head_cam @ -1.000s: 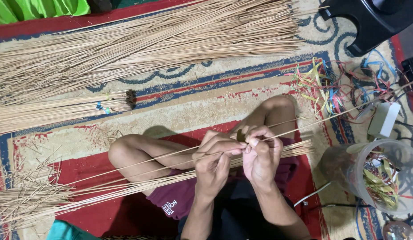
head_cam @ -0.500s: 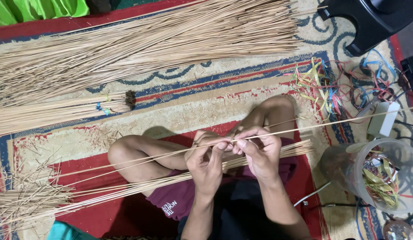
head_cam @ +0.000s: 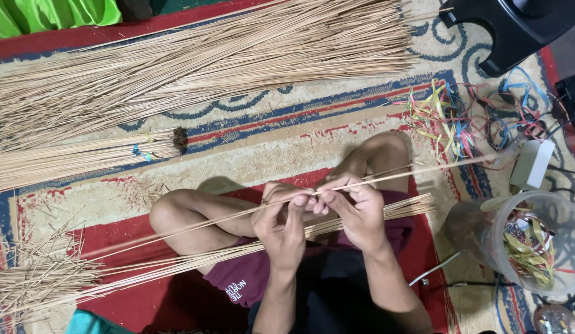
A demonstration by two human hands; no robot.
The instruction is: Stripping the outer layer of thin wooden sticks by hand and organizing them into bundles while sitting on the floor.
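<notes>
Holding one thin stick (head_cam: pixel 337 187) between both hands, I have it just above my crossed legs. My left hand (head_cam: pixel 281 219) pinches it from below, fingers curled tight, and my right hand (head_cam: pixel 355 207) pinches it just beside, the fingertips of the two nearly touching at the middle of the stick. Both grips are narrow and closed on that stick.

Its long axis runs almost level across the view, tilted a little: the right end rises toward the white box (head_cam: pixel 533 163) at the right, and the left end drops toward the loose scraps (head_cam: pixel 34 278) at lower left. It points right and slightly away from me at one end, left and toward me at the other.

Under my hands a bundle (head_cam: pixel 195 263) of like sticks lies across my lap, on nearly the same line as the held stick, its right ends just past my right knee. Farther out on the rug (head_cam: pixel 269 145) lies a tied bundle (head_cam: pixel 83 158) at the left, and beyond it a large spread heap (head_cam: pixel 207 62) of sticks, well apart from my hands. Coloured strips (head_cam: pixel 448 120) lie tangled near my right foot. A clear tub (head_cam: pixel 535 247) with more strips stands at the right, beside my right knee. A black stool (head_cam: pixel 516 28) sits at upper right.
</notes>
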